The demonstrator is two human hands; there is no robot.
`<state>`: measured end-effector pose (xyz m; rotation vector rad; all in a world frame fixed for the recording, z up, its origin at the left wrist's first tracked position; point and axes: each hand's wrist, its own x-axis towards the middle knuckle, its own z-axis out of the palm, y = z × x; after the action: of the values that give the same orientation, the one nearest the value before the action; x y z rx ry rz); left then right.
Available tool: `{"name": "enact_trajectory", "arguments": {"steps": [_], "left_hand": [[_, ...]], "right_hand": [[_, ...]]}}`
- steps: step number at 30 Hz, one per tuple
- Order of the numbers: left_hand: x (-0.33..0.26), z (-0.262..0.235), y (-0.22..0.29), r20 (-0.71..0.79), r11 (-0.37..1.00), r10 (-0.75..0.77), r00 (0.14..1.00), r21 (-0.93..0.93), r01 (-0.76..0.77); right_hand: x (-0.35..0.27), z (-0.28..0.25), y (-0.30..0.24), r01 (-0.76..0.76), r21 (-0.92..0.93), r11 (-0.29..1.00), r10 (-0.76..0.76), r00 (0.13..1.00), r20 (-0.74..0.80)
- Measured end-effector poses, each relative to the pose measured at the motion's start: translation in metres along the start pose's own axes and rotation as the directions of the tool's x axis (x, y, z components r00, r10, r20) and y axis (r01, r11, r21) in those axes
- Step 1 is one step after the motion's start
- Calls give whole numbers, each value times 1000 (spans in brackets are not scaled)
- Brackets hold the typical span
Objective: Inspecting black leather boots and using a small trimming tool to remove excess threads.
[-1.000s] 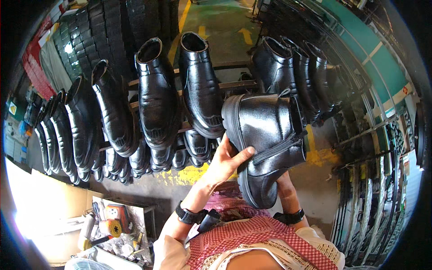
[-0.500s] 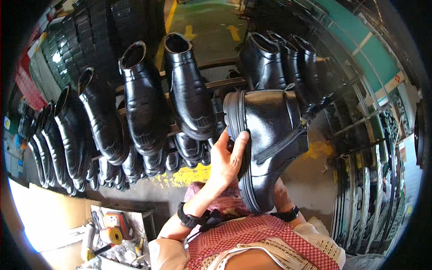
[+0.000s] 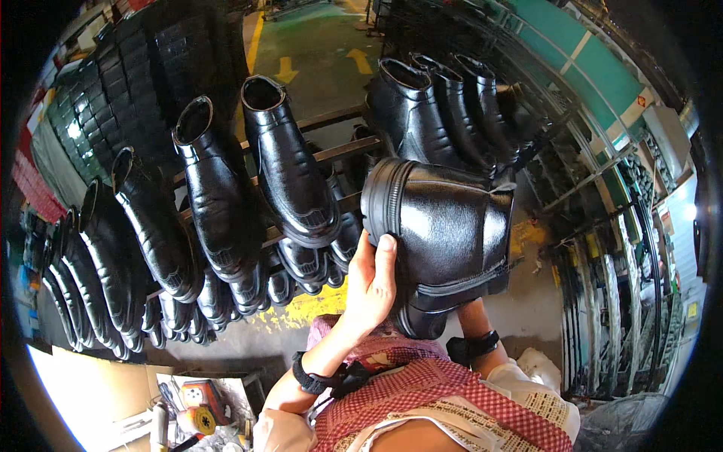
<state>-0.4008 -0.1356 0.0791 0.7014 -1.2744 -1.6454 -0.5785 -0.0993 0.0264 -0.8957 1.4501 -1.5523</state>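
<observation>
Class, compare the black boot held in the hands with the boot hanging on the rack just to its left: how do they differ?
The held boot is gripped by the left hand, its sole edge toward the camera; the rack boot hangs untouched on the rack, its opening showing. The held boot looks larger, being nearer. Both are glossy black ankle boots.

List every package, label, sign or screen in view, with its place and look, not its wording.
Yellow arrows: painted on the green floor, top centre.
Red square tag: on the teal wall panel, upper right.
Yellow tag: small rectangle, far right edge.
Cardboard sheet: pale, flat, lower left.
No screens.
</observation>
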Motion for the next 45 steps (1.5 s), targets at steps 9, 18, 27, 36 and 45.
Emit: {"name": "enact_trajectory", "arguments": {"steps": [9,18,27,36,45], "left_hand": [[7,-11,-7,266,996,90,960,-20,-88],[27,-74,-12,262,79,462,847,939,-334],[36,-87,-11,307,52,481,821,925,-377],[34,-96,-12,335,59,401,852,919,-389],[38,-98,-16,371,26,380,847,911,-411]], "right_hand": [[-74,-16,20,28,-61,998,-26,999,41],[39,40,-58,366,-111,924,-374,926,-57],[127,72,-53,156,-777,610,-152,985,79],[61,-16,-16,265,-509,819,-565,530,-632],[61,-24,-23,-149,483,863,357,856,-373]]}}
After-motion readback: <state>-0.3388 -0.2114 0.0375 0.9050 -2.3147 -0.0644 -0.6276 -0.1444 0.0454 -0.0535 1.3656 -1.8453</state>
